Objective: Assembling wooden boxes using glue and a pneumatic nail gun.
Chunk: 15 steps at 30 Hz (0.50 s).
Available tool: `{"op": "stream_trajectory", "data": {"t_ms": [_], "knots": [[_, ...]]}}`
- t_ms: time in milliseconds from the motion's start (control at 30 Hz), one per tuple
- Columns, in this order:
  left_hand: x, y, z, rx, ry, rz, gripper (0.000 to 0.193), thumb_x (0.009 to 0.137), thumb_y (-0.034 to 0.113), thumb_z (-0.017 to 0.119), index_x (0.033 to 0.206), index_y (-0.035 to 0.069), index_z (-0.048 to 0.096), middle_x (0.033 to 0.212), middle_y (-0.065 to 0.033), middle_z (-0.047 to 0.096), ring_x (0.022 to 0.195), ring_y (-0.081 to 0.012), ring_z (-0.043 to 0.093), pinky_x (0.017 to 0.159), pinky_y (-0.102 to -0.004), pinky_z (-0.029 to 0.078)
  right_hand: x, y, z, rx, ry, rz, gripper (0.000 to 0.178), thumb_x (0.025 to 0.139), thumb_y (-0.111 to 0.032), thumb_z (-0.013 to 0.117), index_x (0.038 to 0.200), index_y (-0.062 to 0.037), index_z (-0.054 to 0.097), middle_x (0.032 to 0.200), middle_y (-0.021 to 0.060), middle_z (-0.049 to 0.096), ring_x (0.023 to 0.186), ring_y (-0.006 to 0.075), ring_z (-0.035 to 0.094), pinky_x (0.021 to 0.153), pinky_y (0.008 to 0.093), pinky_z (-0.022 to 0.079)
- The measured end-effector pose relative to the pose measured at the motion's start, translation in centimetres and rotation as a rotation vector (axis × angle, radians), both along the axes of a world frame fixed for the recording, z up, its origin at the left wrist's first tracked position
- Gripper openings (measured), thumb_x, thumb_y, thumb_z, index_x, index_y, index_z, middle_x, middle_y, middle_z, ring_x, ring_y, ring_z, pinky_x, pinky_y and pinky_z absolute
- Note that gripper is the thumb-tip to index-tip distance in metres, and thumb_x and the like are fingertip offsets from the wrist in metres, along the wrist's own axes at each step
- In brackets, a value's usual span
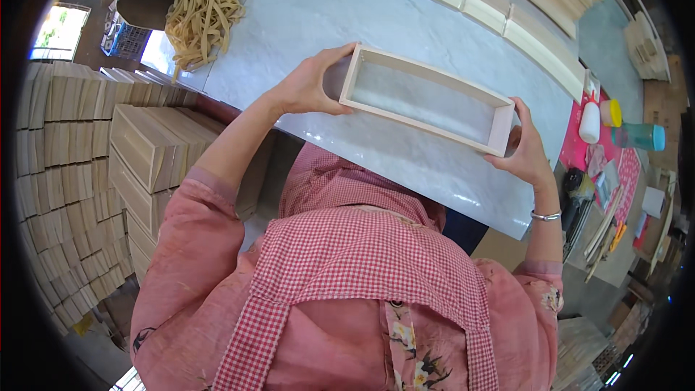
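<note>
While your left hand (308,87) curls around one short end of the pale rectangular bottomless wooden frame (427,99), your right hand (527,148) clasps the opposite end. You hold the frame between them, just above the grey marble-patterned tabletop (289,22).

Pale unpainted rectangular wooden frame (427,98): cream-beige, no pattern. White-grey marbled tabletop (304,14): faint cloudy veining. Heap of tan flat strips (204,7): straw yellow. Stacked light wooden boxes (148,148): same beige as frame. Red-and-white gingham apron (355,261) over a pink blouse with floral print (427,351). Silver bracelet (546,215) on the right wrist. White bottle with yellow cap (598,117), teal cylindrical bottle (638,136), both on a magenta patterned cloth (579,148).
</note>
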<state>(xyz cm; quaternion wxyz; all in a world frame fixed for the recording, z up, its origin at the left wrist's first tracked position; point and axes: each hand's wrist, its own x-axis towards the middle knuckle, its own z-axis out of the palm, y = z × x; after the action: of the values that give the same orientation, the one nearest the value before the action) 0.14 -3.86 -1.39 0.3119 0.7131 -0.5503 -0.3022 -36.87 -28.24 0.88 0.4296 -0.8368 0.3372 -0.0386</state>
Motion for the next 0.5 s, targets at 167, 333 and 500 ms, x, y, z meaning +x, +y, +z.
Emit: {"op": "stream_trajectory", "data": {"t_ms": [167, 333, 500], "knots": [[-0.2, 0.3, -0.3, -0.041, -0.053, 0.009, 0.115, 0.059, 0.023, 0.095, 0.156, 0.005, 0.037, 0.157, -0.0126, 0.047, 0.140, -0.0322, 0.048, 0.119, -0.0382, 0.037, 0.2, 0.4, 0.3, -0.015, -0.009, -0.029, 0.117, 0.055, -0.003, 0.089, 0.157, -0.0100, 0.033, 0.133, 0.0117, 0.060, 0.078, 0.0207, 0.057, 0.070, 0.0297, 0.053], [-0.3, -0.3, 1.3, 0.134, 0.076, -0.072, 0.111, 0.069, 0.027, 0.091, 0.159, 0.005, 0.030, 0.161, -0.0157, 0.040, 0.146, -0.0340, 0.042, 0.123, -0.0411, 0.033, 0.2, 1.3, -0.5, 0.009, -0.054, -0.069, 0.111, 0.059, -0.004, 0.089, 0.156, -0.0096, 0.036, 0.131, 0.0123, 0.061, 0.079, 0.0203, 0.058, 0.073, 0.0287, 0.053], [0.4, 0.1, 0.2, 0.037, 0.439, 0.278, 0.075, 0.091, 0.017, 0.074, 0.155, 0.004, 0.039, 0.151, -0.0227, 0.047, 0.134, -0.0333, 0.049, 0.110, -0.0425, 0.043, -2.6, 0.8, -0.7, 0.073, -0.136, -0.098, 0.089, 0.071, -0.005, 0.083, 0.151, -0.0059, 0.044, 0.122, 0.0126, 0.065, 0.081, 0.0196, 0.062, 0.076, 0.0270, 0.053]]}}
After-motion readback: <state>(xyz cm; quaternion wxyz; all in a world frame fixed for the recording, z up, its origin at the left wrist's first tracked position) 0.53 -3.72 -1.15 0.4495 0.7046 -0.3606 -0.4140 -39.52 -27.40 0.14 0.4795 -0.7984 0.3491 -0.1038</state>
